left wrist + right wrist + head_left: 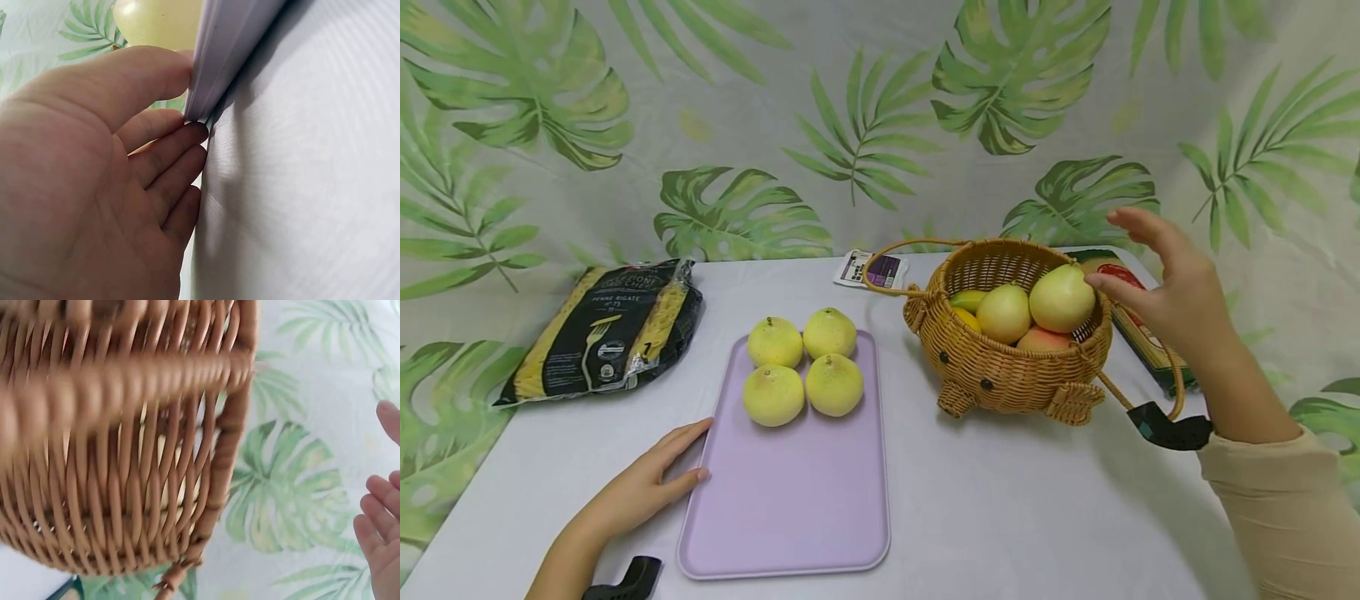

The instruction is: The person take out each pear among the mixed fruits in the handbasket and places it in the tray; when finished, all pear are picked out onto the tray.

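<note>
My left hand (636,492) rests beside the lilac tray (790,508), its fingertips and thumb touching the left rim. In the left wrist view the thumb meets the tray edge (209,62) and the extended fingers lie by the cloth. Several round yellow-green fruits (773,396) with short stems sit on the tray's far half. My right hand (1187,300) is raised at the right side of the wicker basket (1000,375), fingers spread and holding nothing. Its thumb tip overlaps a pale pear-shaped fruit (1062,298) on top of the pile. Another pale fruit (1004,313) and a pinkish one (1045,339) lie below.
A black-and-yellow bag of penne (606,333) lies at the back left. Behind the basket's left handle (891,292) is a small white-and-purple packet (872,270). A green package (1138,333) lies partly hidden behind the basket. Leaf-patterned cloth (865,125) hangs behind.
</note>
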The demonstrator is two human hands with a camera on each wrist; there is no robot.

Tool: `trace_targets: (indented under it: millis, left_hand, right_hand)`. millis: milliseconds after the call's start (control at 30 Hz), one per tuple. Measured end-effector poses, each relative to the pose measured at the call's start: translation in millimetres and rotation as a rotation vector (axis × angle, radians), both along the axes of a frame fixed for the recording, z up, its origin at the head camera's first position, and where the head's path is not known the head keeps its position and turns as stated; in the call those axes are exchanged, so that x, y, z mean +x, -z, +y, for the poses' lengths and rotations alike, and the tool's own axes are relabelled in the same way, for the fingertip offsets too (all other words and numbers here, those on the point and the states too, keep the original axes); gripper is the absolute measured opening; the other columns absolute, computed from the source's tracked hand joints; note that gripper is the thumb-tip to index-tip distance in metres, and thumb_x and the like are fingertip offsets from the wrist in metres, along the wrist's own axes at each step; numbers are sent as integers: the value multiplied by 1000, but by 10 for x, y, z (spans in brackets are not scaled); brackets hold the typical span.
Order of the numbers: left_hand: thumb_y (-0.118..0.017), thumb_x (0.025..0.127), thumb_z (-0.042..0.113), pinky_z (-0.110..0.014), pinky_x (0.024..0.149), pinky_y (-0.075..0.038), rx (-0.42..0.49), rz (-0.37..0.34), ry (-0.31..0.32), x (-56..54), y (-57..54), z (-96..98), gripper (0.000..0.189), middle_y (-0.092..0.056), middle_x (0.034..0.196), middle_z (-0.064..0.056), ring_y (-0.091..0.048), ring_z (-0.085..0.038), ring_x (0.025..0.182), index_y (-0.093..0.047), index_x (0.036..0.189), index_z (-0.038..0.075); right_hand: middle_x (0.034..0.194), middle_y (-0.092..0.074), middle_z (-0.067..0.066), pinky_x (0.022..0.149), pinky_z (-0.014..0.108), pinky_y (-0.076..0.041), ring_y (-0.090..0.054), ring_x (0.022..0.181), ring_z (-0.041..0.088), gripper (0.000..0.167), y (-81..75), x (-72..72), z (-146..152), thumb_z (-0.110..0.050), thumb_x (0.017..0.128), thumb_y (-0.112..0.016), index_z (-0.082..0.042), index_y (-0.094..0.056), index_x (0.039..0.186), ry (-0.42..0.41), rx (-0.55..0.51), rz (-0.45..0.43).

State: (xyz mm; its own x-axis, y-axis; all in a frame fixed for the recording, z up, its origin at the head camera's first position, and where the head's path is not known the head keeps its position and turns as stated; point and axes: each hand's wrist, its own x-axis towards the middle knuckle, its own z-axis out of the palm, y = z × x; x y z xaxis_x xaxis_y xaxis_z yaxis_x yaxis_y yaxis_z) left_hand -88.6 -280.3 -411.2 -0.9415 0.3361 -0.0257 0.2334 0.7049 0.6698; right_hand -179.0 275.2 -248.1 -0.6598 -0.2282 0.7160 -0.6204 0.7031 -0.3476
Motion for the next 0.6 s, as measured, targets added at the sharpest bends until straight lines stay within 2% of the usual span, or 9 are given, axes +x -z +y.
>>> trace_targets:
  millis: [100, 200, 333, 367, 433, 467, 500, 600]
  left_hand:
    - [-58, 87, 35, -36, 100, -26, -3, 4, -3, 9, -4, 0, 63, -37, 135, -9, -29, -33, 125, -31, 141, 16]
    - [-58, 87, 33, -38, 100, -27, 15, 15, 11, 20, -9, 5, 62, -37, 135, -11, -29, -36, 124, -31, 141, 15]
    - [-58, 87, 33, -32, 101, -26, 17, 18, 12, 26, -17, 11, 62, -38, 134, -11, -30, -35, 124, -31, 141, 15]
    - [-58, 87, 33, -32, 100, -26, 16, 20, 13, 24, -18, 11, 62, -38, 134, -12, -30, -36, 124, -31, 141, 15]
    - [-58, 87, 35, -23, 99, -24, 3, 12, 2, 21, -20, 10, 63, -38, 134, -10, -30, -33, 124, -31, 141, 16]
    - [-58, 87, 35, -23, 99, -24, 1, 10, 1, 20, -21, 9, 63, -38, 134, -10, -30, -33, 124, -31, 141, 16]
    - [-58, 87, 34, -29, 100, -26, 6, 13, 5, 22, -24, 10, 63, -38, 134, -11, -30, -34, 124, -31, 141, 15]
    - [-59, 87, 33, -23, 98, -25, 4, 11, 2, 22, -23, 5, 63, -37, 135, -10, -30, -32, 124, -32, 140, 15]
  right_hand:
    - [128, -49, 3, 96, 19, -29, -42, 117, 13, 74, 6, -92, 86, 1, 69, -76, -18, -44, 133, 36, 2, -107]
    - [131, -46, 5, 100, 31, -29, -40, 119, 23, 70, 23, -183, 159, -8, 75, -73, -22, -41, 135, 42, -5, -228]
    - [134, -40, 13, 97, 52, -26, -36, 119, 39, 70, 61, -288, 226, -15, 77, -72, -17, -36, 138, 28, 0, -362]
    - [135, -39, 14, 96, 55, -25, -34, 120, 40, 71, 74, -309, 241, -17, 78, -72, -16, -34, 139, 30, 5, -395]
    - [136, -36, 16, 95, 58, -23, -31, 121, 43, 73, 106, -349, 264, -20, 79, -71, -13, -31, 140, 29, 16, -449]
    - [137, -35, 16, 95, 59, -22, -29, 122, 43, 74, 122, -365, 273, -22, 79, -70, -12, -30, 140, 30, 24, -475]
    - [138, -34, 16, 95, 60, -22, -28, 123, 43, 75, 136, -377, 280, -24, 79, -70, -12, -29, 141, 29, 29, -498]
    - [139, -32, 15, 93, 61, -23, -28, 122, 43, 75, 175, -416, 288, -27, 80, -69, -11, -27, 141, 15, 41, -535]
